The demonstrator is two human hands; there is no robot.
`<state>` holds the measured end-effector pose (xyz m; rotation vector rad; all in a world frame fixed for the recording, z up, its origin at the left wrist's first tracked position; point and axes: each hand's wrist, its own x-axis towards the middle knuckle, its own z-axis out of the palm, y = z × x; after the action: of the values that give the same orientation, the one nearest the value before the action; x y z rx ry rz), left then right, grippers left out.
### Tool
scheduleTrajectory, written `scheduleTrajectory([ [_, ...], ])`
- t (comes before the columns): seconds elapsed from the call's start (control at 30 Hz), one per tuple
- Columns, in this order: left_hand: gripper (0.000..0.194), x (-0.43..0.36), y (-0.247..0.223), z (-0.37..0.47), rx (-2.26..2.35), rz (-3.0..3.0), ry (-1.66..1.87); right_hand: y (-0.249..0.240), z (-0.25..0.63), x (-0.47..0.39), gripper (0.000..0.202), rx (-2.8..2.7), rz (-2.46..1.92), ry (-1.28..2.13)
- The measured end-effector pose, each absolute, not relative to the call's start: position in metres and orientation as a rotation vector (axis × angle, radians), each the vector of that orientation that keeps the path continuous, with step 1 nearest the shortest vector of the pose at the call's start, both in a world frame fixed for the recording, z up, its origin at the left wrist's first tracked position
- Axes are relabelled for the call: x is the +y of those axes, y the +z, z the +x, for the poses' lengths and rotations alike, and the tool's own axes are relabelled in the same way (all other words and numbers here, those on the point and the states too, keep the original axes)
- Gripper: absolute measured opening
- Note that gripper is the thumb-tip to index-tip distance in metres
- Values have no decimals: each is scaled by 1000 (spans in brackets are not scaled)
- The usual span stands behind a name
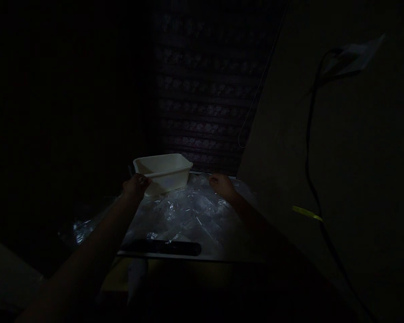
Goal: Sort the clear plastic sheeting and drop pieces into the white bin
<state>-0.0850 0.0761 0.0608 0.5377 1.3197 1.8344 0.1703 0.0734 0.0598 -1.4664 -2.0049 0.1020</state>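
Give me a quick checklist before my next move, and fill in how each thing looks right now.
1. Enough light: not ok; the scene is very dark.
2. Pale tub upright: ok.
3. Tub's contents known: cannot tell; its floor is hidden.
4. Left hand gripping the tub: cannot tell; it is at the near left corner, too dim to judge.
5. Right hand apart from the tub: ok; it is over the crumpled clear plastic.
6. Near edge uncluttered: not ok; a long black object lies along it.

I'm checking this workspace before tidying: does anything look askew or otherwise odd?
The transparent plastic looks messy: it lies crumpled across the table near the cream tub, not folded flat. It's too dark to judge damage.
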Motion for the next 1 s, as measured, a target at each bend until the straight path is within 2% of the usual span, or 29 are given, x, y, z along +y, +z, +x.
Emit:
scheduleTrajectory([
  [0.2,2,56,57,-64,1539,722,1766,55,197,53,22,-1935,-1529,150],
  [0.3,7,51,51,-47,1581,1143,1627,56,206,43,23,-1916,-1588,136],
  [0.43,13,43,37,-28,1624,2219,1100,56,208,32,25,-1947,-1696,44],
  [0.53,18,38,28,-18,1568,2562,784,56,203,26,25,-1985,-1819,-67],
  [0.77,21,39,22,-13,1598,2712,616,48,196,21,40,-2053,-2131,35],
  [0.9,21,41,23,-13,1598,2689,638,46,192,21,21,-2226,-2051,113],
  [1.0,21,38,26,-8,1468,2580,776,53,187,22,17,-2244,-1869,231],
])
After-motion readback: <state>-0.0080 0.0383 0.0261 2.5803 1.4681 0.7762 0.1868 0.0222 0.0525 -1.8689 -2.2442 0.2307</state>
